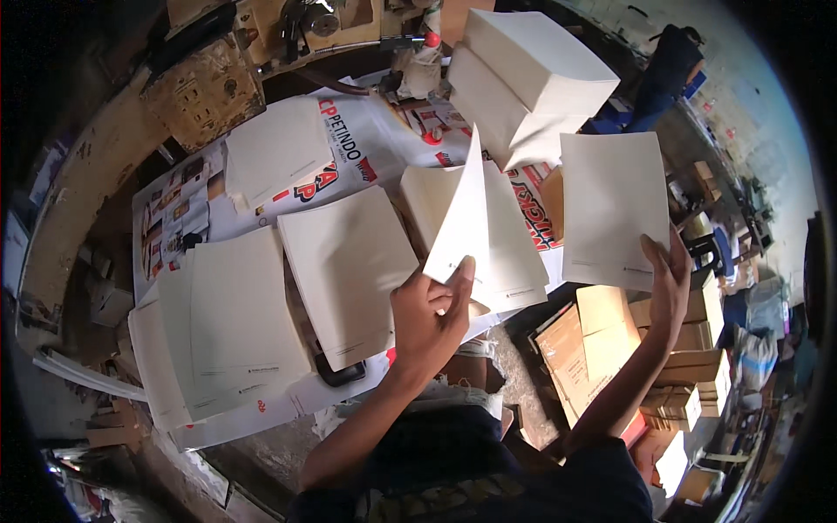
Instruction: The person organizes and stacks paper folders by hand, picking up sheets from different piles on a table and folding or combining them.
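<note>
Cream paper sheets cover most of what I see, so I start with the desk (366,139), a work surface draped in printed white banner material with red and black lettering. At its far end rises a tall block of stacked white paper (532,74), two reams leaning together. Nearer me lie several flat piles: a wide cream pile on the left (231,322), a middle cream pile (349,275) with a dark phone-like object (342,373) peeking from under its near edge, and a pile just right of centre (506,248). From that last pile my left hand (432,314) lifts a single cream sheet (462,218), pinched at its lower corner between thumb and fingers so it stands almost upright above the pile. My right hand (670,283) grips a flat rectangular cream sheet (613,209) by its lower right corner, holding it in the air beyond the desk edge, above brown cardboard boxes (689,349) on the floor. A smaller white sheet (275,148) rests at the far left.
</note>
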The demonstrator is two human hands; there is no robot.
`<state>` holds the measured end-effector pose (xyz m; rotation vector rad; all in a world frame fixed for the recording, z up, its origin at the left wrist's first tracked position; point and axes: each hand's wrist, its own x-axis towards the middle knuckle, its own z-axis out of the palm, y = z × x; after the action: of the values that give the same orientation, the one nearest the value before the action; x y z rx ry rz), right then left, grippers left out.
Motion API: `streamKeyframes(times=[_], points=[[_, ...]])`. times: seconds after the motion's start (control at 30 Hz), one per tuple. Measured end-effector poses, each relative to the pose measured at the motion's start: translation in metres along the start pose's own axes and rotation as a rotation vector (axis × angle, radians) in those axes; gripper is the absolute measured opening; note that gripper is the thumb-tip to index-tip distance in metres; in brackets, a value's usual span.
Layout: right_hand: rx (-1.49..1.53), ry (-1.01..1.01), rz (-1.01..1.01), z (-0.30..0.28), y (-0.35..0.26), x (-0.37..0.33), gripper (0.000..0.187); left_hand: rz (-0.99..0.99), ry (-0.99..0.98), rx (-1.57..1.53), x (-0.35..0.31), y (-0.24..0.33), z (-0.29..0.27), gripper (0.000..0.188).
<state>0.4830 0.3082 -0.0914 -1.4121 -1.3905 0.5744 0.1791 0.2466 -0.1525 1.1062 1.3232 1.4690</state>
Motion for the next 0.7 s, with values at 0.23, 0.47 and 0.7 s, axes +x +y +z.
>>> streamKeyframes(times=[0.23,0.47,0.7], points=[[0.116,-0.23,0.154,0.084,0.032,-0.018,0.047,0.385,-0.32,0.487,0.0,0.019,-0.051,0.041],[0.214,-0.425,0.26,0.093,0.074,-0.009,0.053,0.291,-0.346,0.83,-0.012,0.001,-0.082,0.035],[0.432,-0.393,0.578,0.11,0.052,-0.01,0.044,-0.103,-0.182,0.387,-0.014,0.021,-0.117,0.026]])
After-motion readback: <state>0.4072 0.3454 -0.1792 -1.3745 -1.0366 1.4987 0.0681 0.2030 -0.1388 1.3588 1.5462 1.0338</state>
